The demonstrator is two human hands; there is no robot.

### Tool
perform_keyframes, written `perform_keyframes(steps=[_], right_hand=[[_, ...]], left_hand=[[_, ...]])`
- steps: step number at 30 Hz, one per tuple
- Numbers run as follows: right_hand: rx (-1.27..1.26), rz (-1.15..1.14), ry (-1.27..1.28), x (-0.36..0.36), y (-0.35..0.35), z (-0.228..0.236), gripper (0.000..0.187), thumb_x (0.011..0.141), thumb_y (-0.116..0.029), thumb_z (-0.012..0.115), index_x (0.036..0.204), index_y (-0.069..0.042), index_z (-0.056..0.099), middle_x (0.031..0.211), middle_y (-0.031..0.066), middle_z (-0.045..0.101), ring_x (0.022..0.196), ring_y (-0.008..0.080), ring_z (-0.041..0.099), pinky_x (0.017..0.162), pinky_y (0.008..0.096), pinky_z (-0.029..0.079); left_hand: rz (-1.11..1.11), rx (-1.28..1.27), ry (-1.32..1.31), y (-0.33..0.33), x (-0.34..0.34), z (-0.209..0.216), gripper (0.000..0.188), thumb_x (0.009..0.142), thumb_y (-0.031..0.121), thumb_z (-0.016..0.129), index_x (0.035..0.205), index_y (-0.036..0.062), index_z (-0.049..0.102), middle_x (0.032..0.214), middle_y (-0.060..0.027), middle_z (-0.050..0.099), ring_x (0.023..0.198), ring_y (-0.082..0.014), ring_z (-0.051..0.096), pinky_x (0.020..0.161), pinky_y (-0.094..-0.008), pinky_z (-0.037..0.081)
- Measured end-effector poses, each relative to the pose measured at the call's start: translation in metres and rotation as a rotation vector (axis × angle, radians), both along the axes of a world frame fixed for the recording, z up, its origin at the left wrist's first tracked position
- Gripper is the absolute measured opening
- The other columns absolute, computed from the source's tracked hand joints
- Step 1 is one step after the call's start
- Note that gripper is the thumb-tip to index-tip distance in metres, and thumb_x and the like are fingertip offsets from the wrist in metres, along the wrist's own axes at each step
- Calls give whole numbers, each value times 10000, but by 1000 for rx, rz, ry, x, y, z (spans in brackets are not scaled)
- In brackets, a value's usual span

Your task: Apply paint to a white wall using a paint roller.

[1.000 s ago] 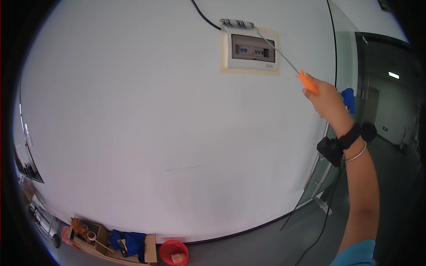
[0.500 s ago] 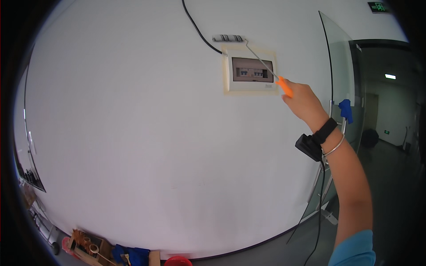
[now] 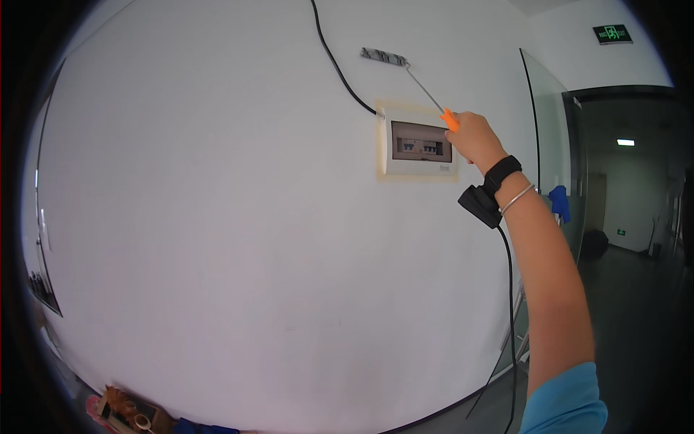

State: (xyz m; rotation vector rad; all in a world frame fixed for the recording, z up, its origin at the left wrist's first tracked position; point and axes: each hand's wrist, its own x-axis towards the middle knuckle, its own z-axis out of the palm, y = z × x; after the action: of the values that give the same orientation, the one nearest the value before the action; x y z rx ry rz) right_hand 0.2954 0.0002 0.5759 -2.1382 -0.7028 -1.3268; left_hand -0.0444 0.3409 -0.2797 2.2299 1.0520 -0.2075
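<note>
My right hand (image 3: pixel 477 136) is closed around the orange handle of a paint roller (image 3: pixel 384 56), arm stretched up and forward. The roller's grey, dark-striped sleeve lies at or close against the white wall (image 3: pixel 238 210), above and left of a breaker box; whether it touches, I cannot tell. The white breaker box (image 3: pixel 422 168) has a tinted window with switches behind it and pale masking tape (image 3: pixel 382 145) around its edge. My hand partly covers the box's upper right corner. A black strap with a black device (image 3: pixel 480 205) sits on my right wrist. My left hand is out of view.
A black cable (image 3: pixel 332 59) runs down the wall into the box. At right stand a glass panel (image 3: pixel 547 123), a blue cloth (image 3: pixel 559 203) and a dark doorway. A cardboard box (image 3: pixel 160 422) of items sits at the wall's foot, lower left. A cord (image 3: pixel 512 318) hangs from my wrist device.
The view has tilted upward, so the breaker box sits lower in it. My right hand has raised the roller higher above the box, its sleeve now slightly tilted.
</note>
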Motion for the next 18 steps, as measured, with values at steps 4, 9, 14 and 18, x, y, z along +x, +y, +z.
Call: perform_keyframes(steps=[4,9,14,18], right_hand=[[65,40,39,5,17,25,196,792,-72,580,920,76,585,743,196,634,532,297,630,528,376,519],[87,34,-5,36,37,56,185,795,-62,560,927,63,593,797,206,644,605,311,650,575,380,531],[121,-11,-113,89,56,82,208,810,-88,548,962,38,615,922,215,652,861,355,641,725,414,524],[148,-2,-118,114,66,102,197,841,-93,524,964,29,618,926,206,655,847,349,646,711,411,526]], left_hand=[[13,-15,-9,12,22,9,355,939,246,389,1230,67,486,1029,-225,605,929,-363,600,802,-472,474],[54,-22,-19,23,51,16,358,937,258,394,1221,62,490,1015,-221,608,914,-359,603,790,-470,476],[93,-30,-26,34,82,21,362,935,269,399,1212,57,493,1002,-217,610,898,-354,605,778,-468,477],[130,-42,-34,39,105,27,366,933,278,403,1205,52,496,992,-214,612,886,-350,608,768,-466,479]])
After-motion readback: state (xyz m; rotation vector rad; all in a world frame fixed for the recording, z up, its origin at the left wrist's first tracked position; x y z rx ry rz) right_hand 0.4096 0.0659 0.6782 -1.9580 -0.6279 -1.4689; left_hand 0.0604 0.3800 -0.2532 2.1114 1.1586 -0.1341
